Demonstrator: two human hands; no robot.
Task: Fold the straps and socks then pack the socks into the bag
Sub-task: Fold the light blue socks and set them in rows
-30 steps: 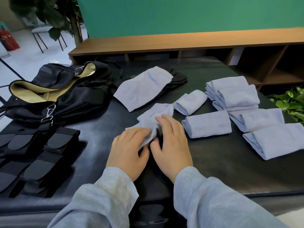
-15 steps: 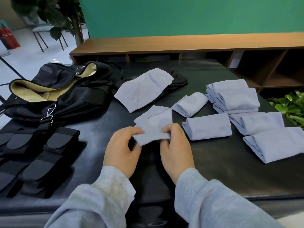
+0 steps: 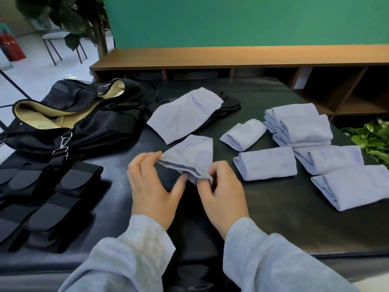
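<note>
Pinching one pale lilac fabric sock [image 3: 190, 159], left hand [image 3: 152, 186] and right hand [image 3: 224, 191] worked between black folded straps [image 3: 48, 199] and folded lilac socks [image 3: 266, 163] on the black desk [image 3: 294, 218].

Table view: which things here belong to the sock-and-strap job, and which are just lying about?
Job:
- sock, pinched by left hand and right hand
- folded socks
- unfolded sock
- black bag
- folded straps

Lying about:
- potted plant
- wooden shelf
- chair

Black table [image 3: 273, 218] serves as work surface. Wooden shelf unit [image 3: 231, 57] stands behind it, against green wall [image 3: 231, 20]. Leafy plant [image 3: 372, 140] at right edge. Potted tree [image 3: 69, 20], chair [image 3: 56, 39] and red extinguisher [image 3: 11, 48] at far left.
</note>
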